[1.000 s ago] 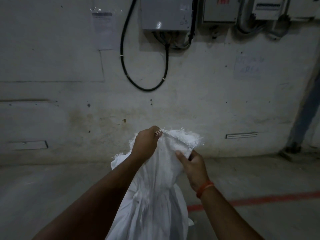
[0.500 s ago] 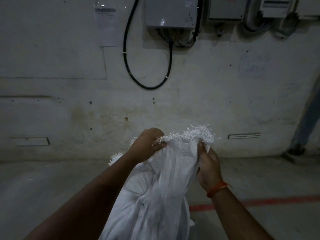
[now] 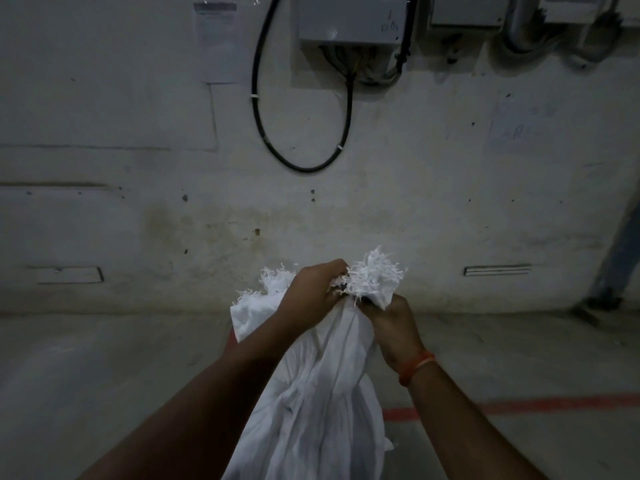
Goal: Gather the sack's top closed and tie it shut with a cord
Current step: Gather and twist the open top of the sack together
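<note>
Head view: the white sack [image 3: 318, 393] is hanging between both hands. The left hand [image 3: 313, 289] and right hand [image 3: 393, 327] are gripping its frayed top, bunching it together. Its contents are not showing.

The sack [image 3: 322, 393] looked like matt white woven cloth, frayed at top; the floor [image 3: 104, 375] was dull concrete.
</note>
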The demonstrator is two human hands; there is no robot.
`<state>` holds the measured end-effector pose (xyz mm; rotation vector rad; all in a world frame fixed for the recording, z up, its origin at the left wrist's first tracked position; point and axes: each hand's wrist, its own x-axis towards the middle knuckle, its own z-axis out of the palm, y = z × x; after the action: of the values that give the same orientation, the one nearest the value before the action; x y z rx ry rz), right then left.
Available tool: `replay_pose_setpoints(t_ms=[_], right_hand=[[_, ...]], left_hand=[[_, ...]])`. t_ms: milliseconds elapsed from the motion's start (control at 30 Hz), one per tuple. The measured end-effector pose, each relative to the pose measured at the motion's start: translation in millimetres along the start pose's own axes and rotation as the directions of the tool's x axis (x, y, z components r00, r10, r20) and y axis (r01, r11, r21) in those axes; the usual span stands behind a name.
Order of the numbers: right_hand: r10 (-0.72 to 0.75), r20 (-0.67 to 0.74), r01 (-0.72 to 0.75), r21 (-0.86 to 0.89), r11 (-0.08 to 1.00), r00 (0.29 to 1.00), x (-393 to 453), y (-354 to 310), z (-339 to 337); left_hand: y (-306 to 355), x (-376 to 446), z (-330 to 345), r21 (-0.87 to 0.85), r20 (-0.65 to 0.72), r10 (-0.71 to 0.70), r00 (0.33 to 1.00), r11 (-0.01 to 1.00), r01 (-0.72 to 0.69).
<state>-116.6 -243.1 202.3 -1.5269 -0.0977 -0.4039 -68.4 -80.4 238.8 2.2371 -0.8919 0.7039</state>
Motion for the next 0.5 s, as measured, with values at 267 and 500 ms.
replay_pose_setpoints(t_ms=[267, 500], right_hand=[[0.099, -0.043, -0.081, 0.319, 0.944, 0.994, -5.8, 15.3, -16.1], [0.088, 0.075, -0.114, 0.504, 0.856, 0.993, -10.7, 36.8, -33.1]], left_hand=[[-36.1, -28.0, -10.2, -0.088, 0.186, -0.119, 0.975, 0.987, 0.137], [-56.6, -37.2, -9.0, -0.115, 0.271, -0.109, 0.956, 0.983, 0.145]])
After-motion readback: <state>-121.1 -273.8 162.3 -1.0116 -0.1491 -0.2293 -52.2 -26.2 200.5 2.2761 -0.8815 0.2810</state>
